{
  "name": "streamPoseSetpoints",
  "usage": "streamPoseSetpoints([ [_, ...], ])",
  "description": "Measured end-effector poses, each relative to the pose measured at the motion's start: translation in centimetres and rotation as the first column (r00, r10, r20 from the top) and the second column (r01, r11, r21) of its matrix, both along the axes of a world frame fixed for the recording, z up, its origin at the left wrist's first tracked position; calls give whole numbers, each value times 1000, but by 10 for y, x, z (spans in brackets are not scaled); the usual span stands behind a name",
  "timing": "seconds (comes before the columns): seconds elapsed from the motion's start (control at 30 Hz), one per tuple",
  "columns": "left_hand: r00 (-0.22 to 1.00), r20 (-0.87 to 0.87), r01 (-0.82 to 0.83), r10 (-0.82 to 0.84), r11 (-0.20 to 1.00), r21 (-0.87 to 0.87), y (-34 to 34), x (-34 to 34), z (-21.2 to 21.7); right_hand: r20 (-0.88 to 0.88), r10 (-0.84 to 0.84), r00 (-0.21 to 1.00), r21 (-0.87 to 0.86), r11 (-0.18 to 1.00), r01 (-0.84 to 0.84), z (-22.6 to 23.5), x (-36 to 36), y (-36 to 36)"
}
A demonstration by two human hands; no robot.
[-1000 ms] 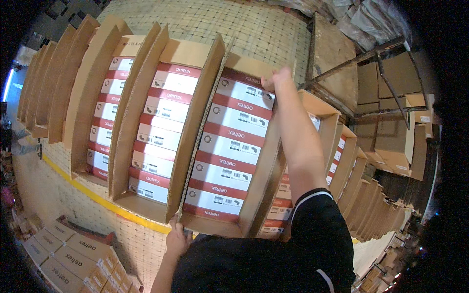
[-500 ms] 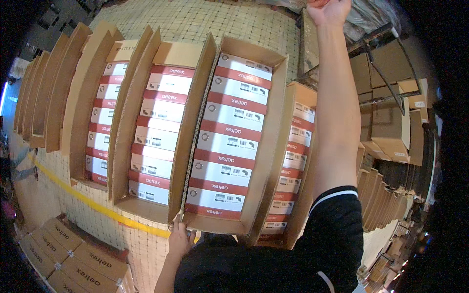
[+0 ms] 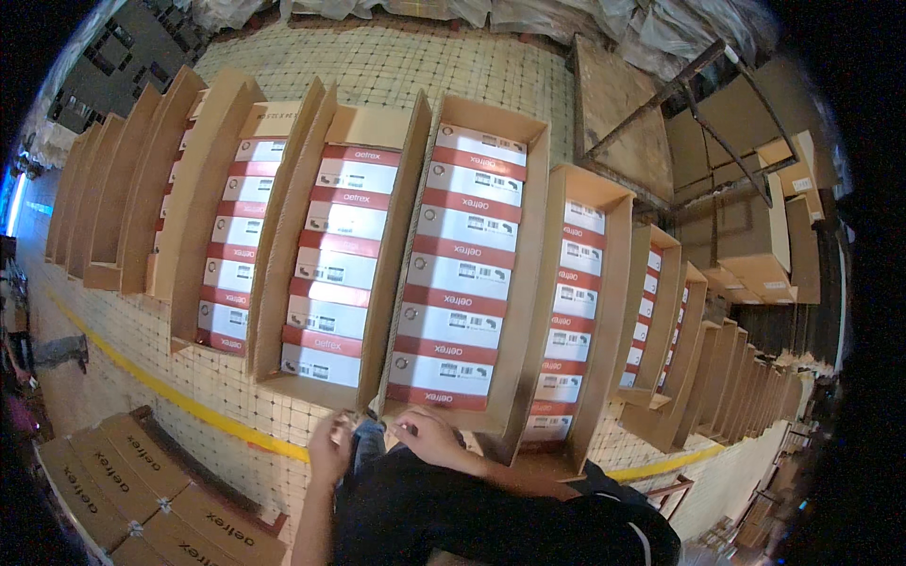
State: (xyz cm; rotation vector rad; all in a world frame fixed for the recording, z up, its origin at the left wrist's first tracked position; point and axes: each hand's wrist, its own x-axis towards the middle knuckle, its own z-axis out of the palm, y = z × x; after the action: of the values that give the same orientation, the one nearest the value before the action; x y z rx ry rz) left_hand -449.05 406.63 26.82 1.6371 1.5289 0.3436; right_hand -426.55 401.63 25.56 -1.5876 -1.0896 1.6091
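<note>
In front of my body, my left hand (image 3: 330,449) is bent with its fingers drawn together; what they hold, if anything, is too small to make out. Beside it my right hand (image 3: 432,440) curls its fingers inward, close to the near end of an open brown carton (image 3: 514,368). Whatever lies between those fingertips cannot be made out. White and red shoe boxes (image 3: 460,278) stand in a row inside that carton. A second open carton (image 3: 307,387), also filled with such boxes, lies directly to its left, near my left hand.
More open cartons of boxes continue to the left (image 3: 212,340) and right (image 3: 566,453). Closed cartons (image 3: 160,491) are stacked at the lower left. A yellow floor line (image 3: 212,420) runs past the near ends. At the far right stands a metal-framed cart (image 3: 623,123).
My right arm has come down from the far upper right, bringing the hand beside my left one. My left hand has shifted slightly from the carton's near edge. The view has moved somewhat.
</note>
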Motion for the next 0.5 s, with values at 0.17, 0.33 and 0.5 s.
streamPoseSetpoints([
  [0.17,943,-172,-234,285,936,264,48,-86,-28,166,126,978,174,973,-154,20,-14,29],
  [0.33,989,-30,-132,143,963,235,108,-125,-52,470,133,873,-52,991,-123,35,-69,23],
  [0.5,987,-158,8,7,995,96,124,-140,-50,710,-29,704,-13,998,55,33,-137,21],
])
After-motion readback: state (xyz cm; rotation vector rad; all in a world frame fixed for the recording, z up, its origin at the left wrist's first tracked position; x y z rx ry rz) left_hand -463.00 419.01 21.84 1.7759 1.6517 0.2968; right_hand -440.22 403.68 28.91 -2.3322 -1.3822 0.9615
